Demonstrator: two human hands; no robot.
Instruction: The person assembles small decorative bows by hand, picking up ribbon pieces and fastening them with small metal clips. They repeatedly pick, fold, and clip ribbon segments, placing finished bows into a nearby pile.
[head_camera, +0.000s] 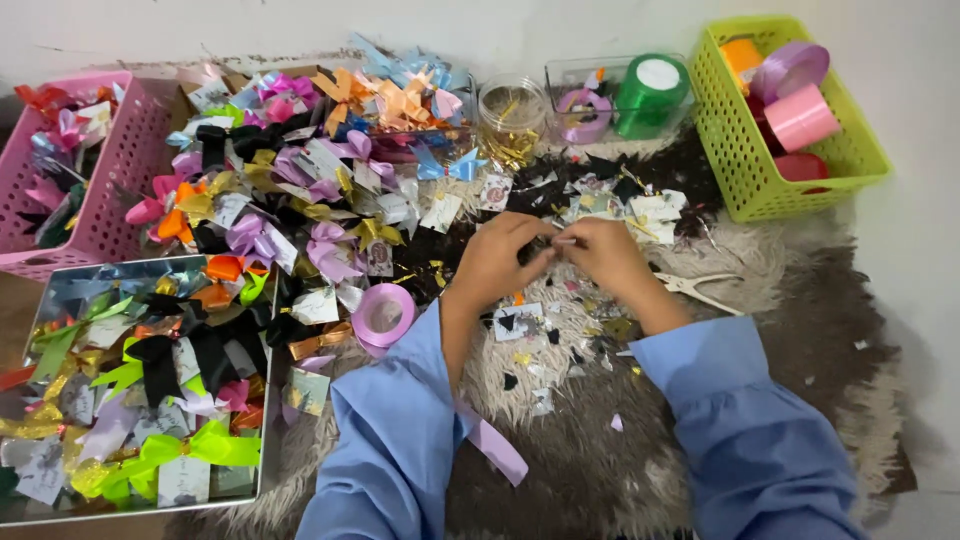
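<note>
Between the fingertips of both hands, over the shaggy rug (620, 440), sits a small pale piece, too tiny to tell apart; it may be a bit of ribbon or a pin. The left hand (497, 262) and the right hand (608, 255) meet thumb to thumb, fingers curled in close and pinched on that piece, so neither hand is open. Both sleeves are light blue, and a strip of lilac ribbon (492, 445) hangs from the left forearm.

Just below the fingers lie paper scraps and small cards (520, 322) with dark cut-outs. Right of the right hand, near the wrist, lies a pair of scissors (700, 288), untouched. Left of the left hand, close by, is a roll of lilac ribbon (383, 315).

Much looks already made: a big heap of finished bows (290, 190) in many colours spreads out beyond and left of the fingers, a metal tray (268, 440) further left is full of them, and a pink basket (110, 190) holds more. Supplies remain: beyond the fingers stand a clear jar (510, 118) of gold bits and a green ribbon roll (648, 95), and a green basket (760, 180) to the right holds several unused rolls. I judge the work well advanced, with one bow in hand and more material left.
</note>
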